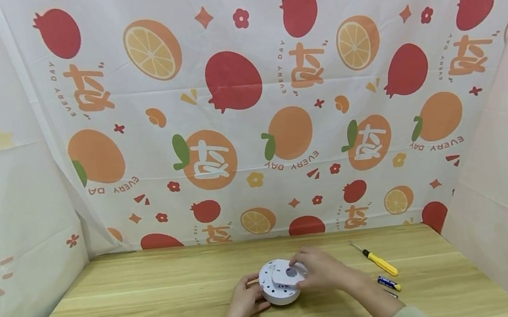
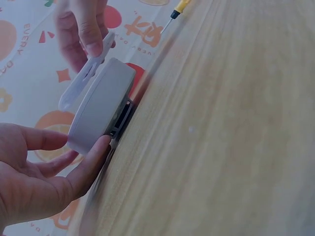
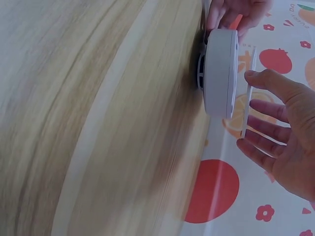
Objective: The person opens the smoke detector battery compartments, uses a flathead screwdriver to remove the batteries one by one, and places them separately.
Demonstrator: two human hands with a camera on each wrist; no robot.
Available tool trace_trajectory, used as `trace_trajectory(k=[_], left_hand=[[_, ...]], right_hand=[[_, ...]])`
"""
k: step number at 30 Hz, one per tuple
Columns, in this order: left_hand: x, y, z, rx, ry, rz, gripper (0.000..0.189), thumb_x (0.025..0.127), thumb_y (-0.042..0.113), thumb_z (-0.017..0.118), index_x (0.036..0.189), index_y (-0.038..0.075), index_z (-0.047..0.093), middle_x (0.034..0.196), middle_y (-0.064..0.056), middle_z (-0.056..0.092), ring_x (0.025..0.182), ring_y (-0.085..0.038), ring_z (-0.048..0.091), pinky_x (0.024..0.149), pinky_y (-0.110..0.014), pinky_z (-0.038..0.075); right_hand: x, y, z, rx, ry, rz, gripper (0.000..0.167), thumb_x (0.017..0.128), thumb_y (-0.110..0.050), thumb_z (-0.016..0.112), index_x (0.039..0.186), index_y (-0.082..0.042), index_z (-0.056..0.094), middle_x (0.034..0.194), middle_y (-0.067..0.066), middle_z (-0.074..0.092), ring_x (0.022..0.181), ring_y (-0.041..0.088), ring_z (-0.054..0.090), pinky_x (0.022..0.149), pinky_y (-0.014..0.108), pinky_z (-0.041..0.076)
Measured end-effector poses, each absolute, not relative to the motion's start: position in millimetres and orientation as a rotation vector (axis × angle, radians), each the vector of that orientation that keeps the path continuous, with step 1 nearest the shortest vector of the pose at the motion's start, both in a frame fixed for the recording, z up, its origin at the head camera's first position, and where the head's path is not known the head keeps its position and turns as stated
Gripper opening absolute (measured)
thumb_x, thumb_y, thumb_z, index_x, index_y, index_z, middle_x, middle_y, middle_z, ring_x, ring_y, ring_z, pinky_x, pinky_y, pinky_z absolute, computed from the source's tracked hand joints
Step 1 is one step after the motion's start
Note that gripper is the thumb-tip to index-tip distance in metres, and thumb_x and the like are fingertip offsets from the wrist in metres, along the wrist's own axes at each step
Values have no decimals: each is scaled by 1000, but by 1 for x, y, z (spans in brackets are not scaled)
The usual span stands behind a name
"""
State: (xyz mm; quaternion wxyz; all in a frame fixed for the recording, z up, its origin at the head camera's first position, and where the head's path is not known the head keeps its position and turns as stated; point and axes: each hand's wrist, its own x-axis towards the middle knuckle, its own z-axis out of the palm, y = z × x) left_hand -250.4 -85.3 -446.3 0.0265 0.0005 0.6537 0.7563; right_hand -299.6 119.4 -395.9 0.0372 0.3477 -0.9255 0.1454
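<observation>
A round white device [image 1: 282, 299] with small dark marks on its upper face rests on the table. My left hand [image 1: 244, 298] grips its left edge, fingers and thumb at the rim in the left wrist view [image 2: 42, 172]. My right hand [image 1: 322, 270] holds a thin white cover plate [image 1: 281, 274] by its edges, tilted just over the device's face. A round hole shows near the plate's right end. Edge-on in the right wrist view, the plate [image 3: 248, 98] stands apart from the device body [image 3: 221, 73]. Dark slotted parts protrude from the device's underside.
On the wooden table [image 1: 159, 315], right of my right hand, lies a screwdriver [image 1: 382, 262] with a yellow handle. Nearer me are a blue battery [image 1: 387, 283] and a small thin dark item [image 1: 391, 294]. A fruit-printed cloth [image 1: 251, 203] hangs behind the table.
</observation>
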Motion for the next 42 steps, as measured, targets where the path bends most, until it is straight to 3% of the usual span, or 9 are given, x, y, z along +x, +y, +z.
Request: trace_trajectory(k=[10, 28, 37, 42], left_hand=[[-249, -85, -446, 14, 2022, 2349, 42, 87, -4, 45, 125, -17, 34, 107, -28, 53, 82, -23, 57, 67, -38, 55], [-246, -85, -445, 35, 2036, 2334, 41, 88, -3, 45, 127, -14, 36, 109, -28, 52, 81, -22, 57, 68, -38, 55], [-245, -83, -442, 19, 2051, 2331, 42, 87, -3, 44, 127, -14, 36, 109, -28, 52, 82, -23, 57, 69, -38, 55], [-244, -83, -440, -19, 2047, 2329, 43, 87, -3, 44, 127, -15, 34, 108, -29, 50, 82, -24, 57, 69, -38, 55]], right_hand=[[-300, 110, -400, 1140, -2828, 440, 41, 68, -28, 79, 103, -11, 65, 101, -4, 57, 97, 13, 51, 88, 30, 45], [-303, 103, -397, 1207, -2919, 457, 35, 74, -24, 76, 105, -13, 65, 112, -2, 56, 109, 16, 47, 94, 31, 41], [-305, 107, -400, 1234, -2897, 506, 36, 77, -25, 74, 109, -13, 62, 116, 0, 55, 113, 18, 45, 96, 35, 40], [-303, 115, -402, 1104, -2865, 734, 35, 83, -22, 67, 115, -10, 60, 122, 7, 53, 114, 27, 46, 94, 43, 42]])
